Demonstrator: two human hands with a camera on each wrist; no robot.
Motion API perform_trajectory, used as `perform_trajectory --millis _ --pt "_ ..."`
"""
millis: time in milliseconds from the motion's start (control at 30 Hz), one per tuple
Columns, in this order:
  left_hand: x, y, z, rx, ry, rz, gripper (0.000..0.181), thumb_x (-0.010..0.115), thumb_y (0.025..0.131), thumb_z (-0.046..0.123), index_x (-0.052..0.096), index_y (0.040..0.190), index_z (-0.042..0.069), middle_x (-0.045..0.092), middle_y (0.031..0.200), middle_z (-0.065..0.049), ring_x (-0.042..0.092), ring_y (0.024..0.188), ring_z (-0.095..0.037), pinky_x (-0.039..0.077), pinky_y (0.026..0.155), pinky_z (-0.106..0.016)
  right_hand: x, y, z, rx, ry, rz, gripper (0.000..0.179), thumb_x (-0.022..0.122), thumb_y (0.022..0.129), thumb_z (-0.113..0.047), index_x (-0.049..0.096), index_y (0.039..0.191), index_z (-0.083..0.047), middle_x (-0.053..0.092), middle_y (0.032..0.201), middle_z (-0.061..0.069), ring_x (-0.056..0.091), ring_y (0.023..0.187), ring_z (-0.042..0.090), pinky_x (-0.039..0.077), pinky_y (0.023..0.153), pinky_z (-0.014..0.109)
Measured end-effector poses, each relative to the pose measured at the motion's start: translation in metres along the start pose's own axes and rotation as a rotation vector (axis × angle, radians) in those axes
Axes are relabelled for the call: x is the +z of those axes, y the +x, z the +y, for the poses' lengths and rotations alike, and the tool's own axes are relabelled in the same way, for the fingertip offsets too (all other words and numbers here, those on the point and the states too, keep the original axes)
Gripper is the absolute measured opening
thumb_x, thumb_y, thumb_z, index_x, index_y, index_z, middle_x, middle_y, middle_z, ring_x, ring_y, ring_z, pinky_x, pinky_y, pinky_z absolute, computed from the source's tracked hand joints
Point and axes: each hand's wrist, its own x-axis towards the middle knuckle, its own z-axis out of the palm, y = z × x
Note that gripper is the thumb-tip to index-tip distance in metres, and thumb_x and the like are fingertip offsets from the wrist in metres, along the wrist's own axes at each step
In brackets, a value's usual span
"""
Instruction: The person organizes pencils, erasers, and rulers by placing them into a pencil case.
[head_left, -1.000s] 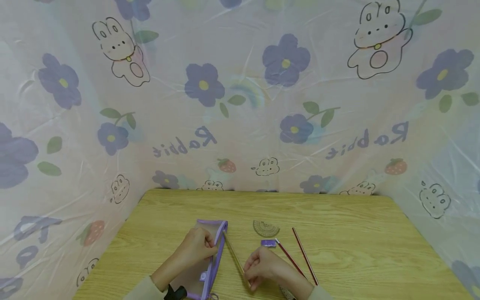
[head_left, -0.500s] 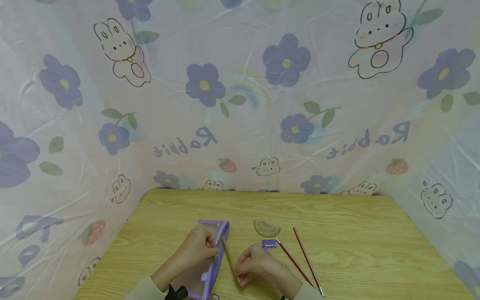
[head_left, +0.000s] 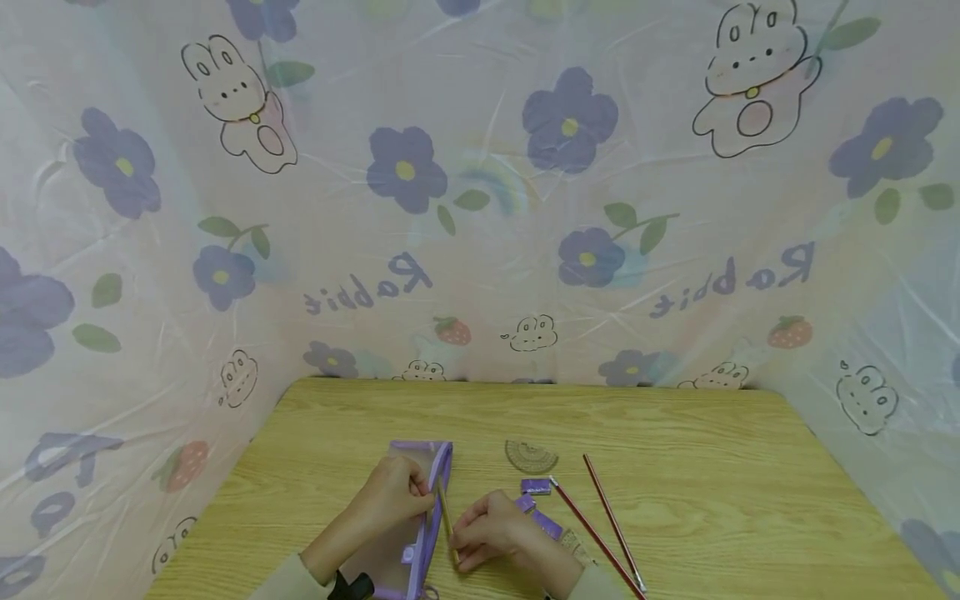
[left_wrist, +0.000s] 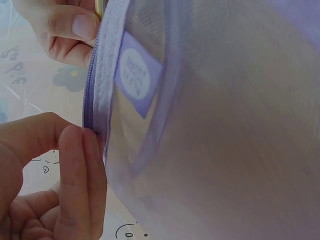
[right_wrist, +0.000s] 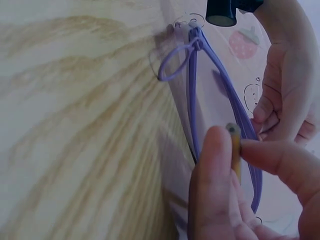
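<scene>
A translucent pencil case (head_left: 378,557) with purple zipper edging lies on the table, its zipper apart along the right side. My left hand (head_left: 392,493) pinches the near lip of that opening; in the left wrist view its thumb and fingers (left_wrist: 75,175) meet on the zipper tape. Between thumb and fingers, my right hand (head_left: 491,529) pinches a yellow pencil (head_left: 449,525) by its near end. The pencil's far part passes into the case's opening, behind the purple edge. From the right wrist, the pencil's blunt end (right_wrist: 233,131) shows between the fingertips.
Right of the hands lie a clear protractor (head_left: 531,457), a purple eraser (head_left: 536,486), more purple pieces (head_left: 547,523) and a partly hidden yellowish flat piece (head_left: 576,546). Two dark red pencils (head_left: 613,521) lie further right. A printed curtain (head_left: 480,250) surrounds the table.
My right hand has moved left and slightly up, sliding the yellow pencil further into the case. Purple pieces it covered have come into view. My left hand keeps its grip.
</scene>
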Motion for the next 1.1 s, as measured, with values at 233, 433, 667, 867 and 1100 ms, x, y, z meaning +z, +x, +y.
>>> perform_trajectory --millis 233,433,667,867,1100 --pt "0.001 0.002 0.0 0.01 -0.002 0.007 0.017 0.073 0.079 -0.001 0.064 0.067 0.008 0.06 0.054 0.007 0.057 0.047 -0.005 0.043 0.043 -0.017 0.006 0.002 0.001 0.015 0.021 0.005 0.012 0.069 0.079 0.012 0.066 0.089 0.017 0.067 0.067 0.012 0.065 0.055 0.017 0.061 0.06 0.038" --pt "-0.001 0.002 0.001 0.001 0.016 0.015 0.016 0.073 0.079 0.001 0.065 0.067 0.009 0.06 0.053 0.007 0.056 0.046 -0.005 0.041 0.042 -0.016 0.013 0.003 -0.002 0.005 0.042 0.003 0.01 0.071 0.078 0.013 0.066 0.087 0.017 0.067 0.066 0.013 0.066 0.055 0.017 0.061 0.059 0.037" --pt "-0.001 0.002 -0.001 -0.003 0.026 0.01 0.016 0.071 0.079 0.002 0.066 0.067 0.01 0.06 0.053 0.008 0.055 0.046 -0.005 0.041 0.042 -0.016 0.02 0.005 -0.002 0.006 0.045 -0.001 0.011 0.073 0.079 0.011 0.067 0.086 0.016 0.068 0.066 0.015 0.066 0.055 0.018 0.061 0.059 0.036" --pt "0.0 0.003 -0.002 0.008 0.025 0.024 0.016 0.073 0.079 0.002 0.066 0.067 0.009 0.06 0.055 0.008 0.054 0.047 -0.003 0.042 0.043 -0.017 0.025 0.005 -0.002 0.004 0.048 0.019 0.008 0.074 0.077 0.012 0.068 0.082 0.013 0.068 0.066 0.017 0.065 0.053 0.018 0.061 0.058 0.037" --pt "0.0 0.004 -0.001 0.01 0.032 0.032 0.018 0.076 0.078 0.002 0.065 0.065 0.009 0.06 0.056 0.008 0.054 0.048 -0.004 0.044 0.043 -0.019 0.03 0.005 -0.002 -0.004 0.048 0.031 0.007 0.072 0.078 0.015 0.067 0.082 0.013 0.068 0.067 0.022 0.066 0.053 0.018 0.061 0.058 0.038"
